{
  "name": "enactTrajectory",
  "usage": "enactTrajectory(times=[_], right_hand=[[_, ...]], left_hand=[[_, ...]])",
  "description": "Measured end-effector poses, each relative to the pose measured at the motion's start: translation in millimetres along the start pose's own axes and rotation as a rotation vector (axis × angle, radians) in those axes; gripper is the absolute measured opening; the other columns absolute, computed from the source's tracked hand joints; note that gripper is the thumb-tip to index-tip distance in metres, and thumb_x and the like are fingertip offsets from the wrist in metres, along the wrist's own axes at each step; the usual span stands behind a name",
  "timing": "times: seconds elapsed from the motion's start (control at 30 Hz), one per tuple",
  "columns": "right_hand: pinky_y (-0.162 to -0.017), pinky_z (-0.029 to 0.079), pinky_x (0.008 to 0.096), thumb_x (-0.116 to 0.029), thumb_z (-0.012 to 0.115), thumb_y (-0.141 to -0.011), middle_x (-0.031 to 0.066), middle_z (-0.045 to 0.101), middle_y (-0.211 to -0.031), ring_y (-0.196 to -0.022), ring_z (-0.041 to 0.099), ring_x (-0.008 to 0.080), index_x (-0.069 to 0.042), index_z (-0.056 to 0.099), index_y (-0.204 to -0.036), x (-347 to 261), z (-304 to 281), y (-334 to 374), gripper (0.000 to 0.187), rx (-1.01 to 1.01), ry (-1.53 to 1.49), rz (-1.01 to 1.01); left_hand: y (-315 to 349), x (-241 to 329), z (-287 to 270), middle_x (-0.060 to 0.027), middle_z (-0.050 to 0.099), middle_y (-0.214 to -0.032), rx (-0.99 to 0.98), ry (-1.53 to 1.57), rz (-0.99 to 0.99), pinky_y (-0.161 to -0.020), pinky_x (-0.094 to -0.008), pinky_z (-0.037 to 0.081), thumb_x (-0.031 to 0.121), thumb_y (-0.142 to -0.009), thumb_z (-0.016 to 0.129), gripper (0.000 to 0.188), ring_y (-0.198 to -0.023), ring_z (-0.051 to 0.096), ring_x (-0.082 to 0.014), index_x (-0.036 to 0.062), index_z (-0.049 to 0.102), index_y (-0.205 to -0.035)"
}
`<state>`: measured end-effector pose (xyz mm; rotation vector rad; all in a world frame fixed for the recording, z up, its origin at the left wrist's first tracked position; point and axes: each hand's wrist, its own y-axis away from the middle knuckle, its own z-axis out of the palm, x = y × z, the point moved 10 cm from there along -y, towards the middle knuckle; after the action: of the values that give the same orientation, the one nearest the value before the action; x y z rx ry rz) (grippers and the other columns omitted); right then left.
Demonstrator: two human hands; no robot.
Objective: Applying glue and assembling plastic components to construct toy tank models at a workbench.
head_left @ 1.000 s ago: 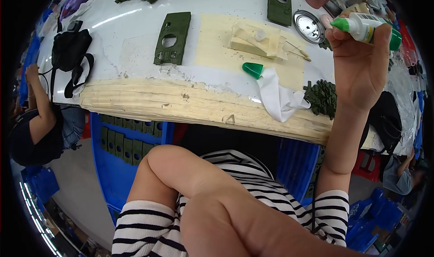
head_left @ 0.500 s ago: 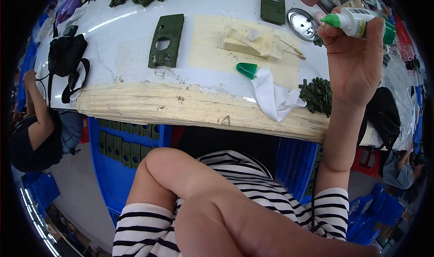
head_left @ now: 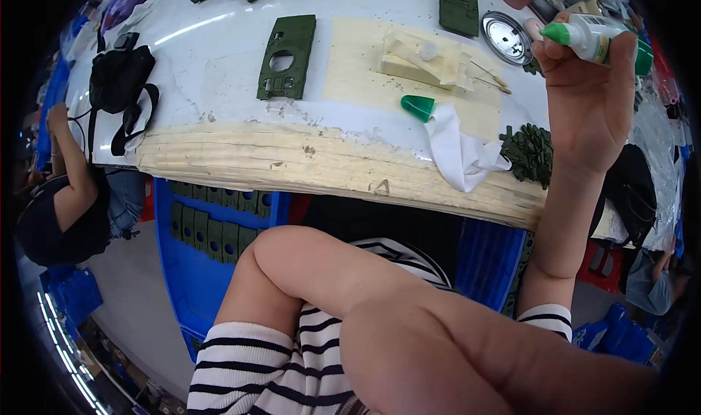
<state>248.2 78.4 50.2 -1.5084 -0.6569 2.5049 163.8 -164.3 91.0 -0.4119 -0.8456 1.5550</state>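
Bottle [head_left: 593,39], white with a green tip and a green base, is up in the right hand [head_left: 588,112], beyond the cloth [head_left: 461,152] and off to its right; the fingers [head_left: 623,53] are closed around it, its tip pointing left. White with a pale, worn near edge, the table [head_left: 182,71] carries the cloth, which lies partly over that edge. Nearer than the cloth and to its left, the left arm [head_left: 328,269] bends sharply at the elbow; its hand is outside the view, so I cannot tell how those fingers stand. Also lower left of the cloth, a blue bin [head_left: 193,291] holds rows of green parts [head_left: 208,236]. A yellowish sheet [head_left: 350,57] spreads beyond the cloth, under its upper end. Far left of the cloth sits a black bag [head_left: 120,79]. One green plate [head_left: 297,42] lies left of and beyond the cloth, a second plate [head_left: 458,18] straight beyond it. The taped block [head_left: 409,68] is beyond the cloth, on the sheet. Just right of the cloth is a dark green heap [head_left: 529,155]. Beyond it and rightward lies a silver lid [head_left: 504,41]. The green cap [head_left: 418,108] touches the cloth's upper left end. Thin sticks [head_left: 491,77] lie beyond the cloth, beside the block.
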Motion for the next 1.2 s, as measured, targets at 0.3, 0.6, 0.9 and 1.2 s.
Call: enactTrajectory(times=[0.3,0.6,0.9,1.2], right_hand=[[-0.079,0.048,0.0349,-0.034,0.039,-0.099,0.0143,0.063,-0.101,-0.084,0.061,0.0205,-0.002,0.054,-0.109,6,19,-6,0.037,-0.096,0.031,-0.020],[-0.079,0.047,0.0351,-0.034,0.042,-0.098,0.0122,0.062,-0.099,-0.084,0.061,0.0189,-0.001,0.055,-0.109,8,10,2,0.037,0.030,0.054,0.015],[-0.070,0.053,0.0332,-0.031,0.049,-0.095,0.0060,0.064,-0.088,-0.080,0.063,0.0161,-0.003,0.058,-0.100,9,12,1,0.029,0.174,0.105,-0.004],[-0.073,0.051,0.0334,-0.036,0.045,-0.097,0.0115,0.061,-0.096,-0.086,0.061,0.0182,-0.002,0.054,-0.107,12,7,3,0.036,0.132,0.141,0.017]], left_hand=[[10,-4,15,-0.0120,0.058,-0.065,-0.007,-0.019,-0.023,-0.049,-0.0307,0.038,0.022,-0.094,0.053,0.025,-0.054,0.051,-0.0206,0.0007,0.062,-0.085],[-17,-31,13,-0.0125,0.059,-0.065,-0.181,-0.100,-0.097,-0.049,-0.0310,0.038,0.021,-0.094,0.052,0.024,-0.053,0.051,-0.0210,0.0019,0.063,-0.083],[12,9,0,-0.0151,0.057,-0.064,-0.027,-0.607,-0.007,-0.049,-0.0310,0.038,0.017,-0.094,0.053,0.023,-0.054,0.052,-0.0219,0.0006,0.063,-0.081],[77,142,84,-0.0151,0.054,-0.079,0.489,-1.200,0.515,-0.060,-0.0341,0.039,0.015,-0.093,0.052,0.019,-0.070,0.050,-0.0248,-0.0029,0.058,-0.090]])
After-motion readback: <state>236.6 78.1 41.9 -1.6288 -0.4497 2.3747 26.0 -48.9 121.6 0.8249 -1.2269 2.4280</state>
